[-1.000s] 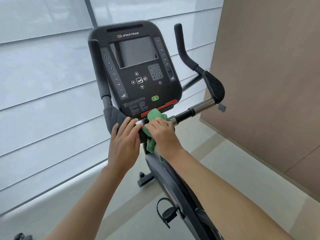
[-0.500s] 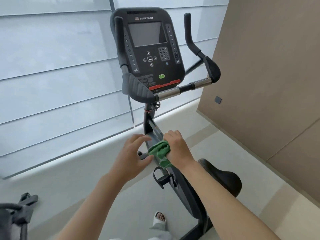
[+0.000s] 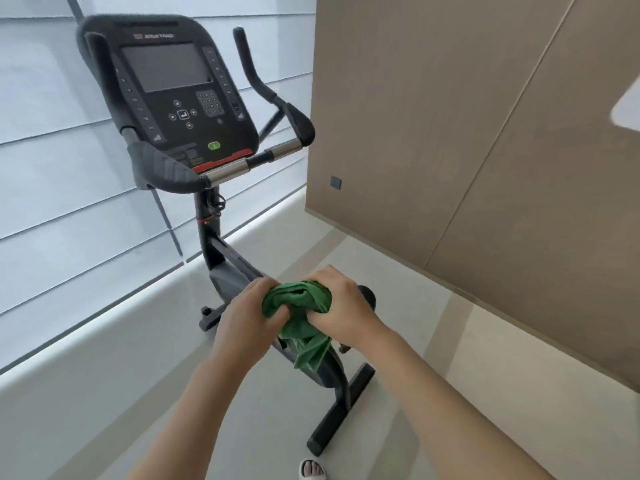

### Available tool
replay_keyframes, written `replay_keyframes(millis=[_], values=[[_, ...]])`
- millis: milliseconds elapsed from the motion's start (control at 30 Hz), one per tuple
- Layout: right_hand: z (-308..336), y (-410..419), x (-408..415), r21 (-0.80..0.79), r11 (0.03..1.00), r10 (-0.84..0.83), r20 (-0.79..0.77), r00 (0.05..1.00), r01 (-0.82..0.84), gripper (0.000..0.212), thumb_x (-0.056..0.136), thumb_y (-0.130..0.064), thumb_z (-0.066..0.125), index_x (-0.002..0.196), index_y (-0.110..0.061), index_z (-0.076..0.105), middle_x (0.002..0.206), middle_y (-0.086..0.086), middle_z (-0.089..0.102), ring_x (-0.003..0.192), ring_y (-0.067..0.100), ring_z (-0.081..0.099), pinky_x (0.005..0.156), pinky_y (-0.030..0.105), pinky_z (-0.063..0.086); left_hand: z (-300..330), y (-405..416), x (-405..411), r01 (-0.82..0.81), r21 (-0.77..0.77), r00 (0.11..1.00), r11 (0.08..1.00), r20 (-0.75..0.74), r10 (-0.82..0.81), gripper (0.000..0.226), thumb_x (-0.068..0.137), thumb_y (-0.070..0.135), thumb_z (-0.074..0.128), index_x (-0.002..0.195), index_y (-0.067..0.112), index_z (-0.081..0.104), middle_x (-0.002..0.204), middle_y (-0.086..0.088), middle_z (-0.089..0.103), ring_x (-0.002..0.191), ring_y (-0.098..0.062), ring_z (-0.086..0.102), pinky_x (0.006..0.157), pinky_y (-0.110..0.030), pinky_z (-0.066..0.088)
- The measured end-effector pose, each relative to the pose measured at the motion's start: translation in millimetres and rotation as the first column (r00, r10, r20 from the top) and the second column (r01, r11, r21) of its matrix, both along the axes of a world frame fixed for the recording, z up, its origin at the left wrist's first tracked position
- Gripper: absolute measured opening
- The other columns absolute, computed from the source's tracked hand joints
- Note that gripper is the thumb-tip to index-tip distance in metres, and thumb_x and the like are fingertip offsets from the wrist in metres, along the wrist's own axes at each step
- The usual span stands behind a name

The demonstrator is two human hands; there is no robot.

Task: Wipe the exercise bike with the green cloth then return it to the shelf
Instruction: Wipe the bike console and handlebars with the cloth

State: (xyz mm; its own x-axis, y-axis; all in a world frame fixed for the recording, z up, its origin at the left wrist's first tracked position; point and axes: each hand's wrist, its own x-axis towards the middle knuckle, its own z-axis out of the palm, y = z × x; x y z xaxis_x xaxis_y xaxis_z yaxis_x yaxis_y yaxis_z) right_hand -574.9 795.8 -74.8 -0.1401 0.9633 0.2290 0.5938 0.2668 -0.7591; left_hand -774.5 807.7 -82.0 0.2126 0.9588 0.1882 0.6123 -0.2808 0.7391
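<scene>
Cloth [image 3: 300, 308]: bunched between left hand [image 3: 246, 315] and right hand [image 3: 341, 311], both gripping it, now off the handlebar [image 3: 228, 169], above the bike [image 3: 225, 268] frame. Wiping apparently done; shelf unseen.

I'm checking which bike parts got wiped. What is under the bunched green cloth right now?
Both the left hand and right hand grip the green cloth above the exercise bike frame. A dark rounded part peeks out beside it; what lies directly beneath is covered.
</scene>
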Motion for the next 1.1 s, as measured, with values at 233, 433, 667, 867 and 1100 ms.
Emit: replay_keyframes(millis=[233, 433, 667, 867, 1100], values=[[17, -42, 91, -0.078, 0.981, -0.175, 0.023, 0.984, 0.176, 0.044, 0.082, -0.005, 0.072, 0.120, -0.029, 0.072, 0.111, -0.011, 0.065, 0.106, 0.008, 0.065, 0.085, 0.017, 0.053, 1, -8, 71, 0.099, -0.049, 0.991, 0.994, 0.099, -0.094, 0.022, 0.090, 0.023, 0.065, 0.104, 0.039, 0.058, 0.085, 0.014, 0.069, 0.073, -0.010, 0.066, 0.063, -0.041, 0.059], [10, -61, 169, -0.107, 0.923, -0.373, -0.006, 0.928, 0.370, 0.033, 0.086, 0.003, 0.065, 0.097, -0.024, 0.080, 0.096, -0.012, 0.072, 0.093, 0.008, 0.069, 0.071, 0.019, 0.052, -4, -7, 137, 0.233, -0.063, 0.967, 0.971, 0.125, -0.224, 0.029, 0.088, 0.017, 0.068, 0.109, 0.035, 0.060, 0.093, 0.017, 0.068, 0.081, -0.007, 0.066, 0.074, -0.041, 0.060], [5, -65, 282, -0.131, 0.884, -0.464, -0.139, 0.875, 0.448, 0.029, 0.094, -0.004, 0.067, 0.098, -0.029, 0.080, 0.098, -0.017, 0.077, 0.097, 0.005, 0.071, 0.078, 0.014, 0.051, 6, 4, 251, 0.359, -0.110, 0.930, 0.927, 0.126, -0.346, 0.022, 0.090, 0.026, 0.079, 0.107, 0.031, 0.067, 0.091, 0.019, 0.072, 0.088, 0.002, 0.066, 0.076, -0.023, 0.057], [5, -61, 392, -0.132, 0.850, -0.526, -0.254, 0.812, 0.510, 0.020, 0.098, -0.012, 0.068, 0.098, -0.028, 0.079, 0.096, -0.017, 0.077, 0.095, 0.001, 0.070, 0.083, 0.020, 0.051, 29, 14, 354, 0.408, -0.122, 0.909, 0.905, 0.140, -0.392, 0.031, 0.097, 0.015, 0.071, 0.112, 0.043, 0.074, 0.093, 0.029, 0.075, 0.088, 0.001, 0.071, 0.073, -0.016, 0.054], [2, -74, 490, -0.161, 0.813, -0.582, -0.243, 0.776, 0.559, 0.025, 0.098, -0.010, 0.067, 0.097, -0.031, 0.080, 0.097, -0.021, 0.077, 0.097, 0.001, 0.069, 0.085, 0.023, 0.052, 47, 19, 458, 0.384, -0.057, 0.919, 0.922, 0.124, -0.375, 0.032, 0.099, 0.011, 0.067, 0.099, 0.042, 0.075, 0.090, 0.027, 0.075, 0.088, 0.003, 0.069, 0.071, -0.008, 0.050]])
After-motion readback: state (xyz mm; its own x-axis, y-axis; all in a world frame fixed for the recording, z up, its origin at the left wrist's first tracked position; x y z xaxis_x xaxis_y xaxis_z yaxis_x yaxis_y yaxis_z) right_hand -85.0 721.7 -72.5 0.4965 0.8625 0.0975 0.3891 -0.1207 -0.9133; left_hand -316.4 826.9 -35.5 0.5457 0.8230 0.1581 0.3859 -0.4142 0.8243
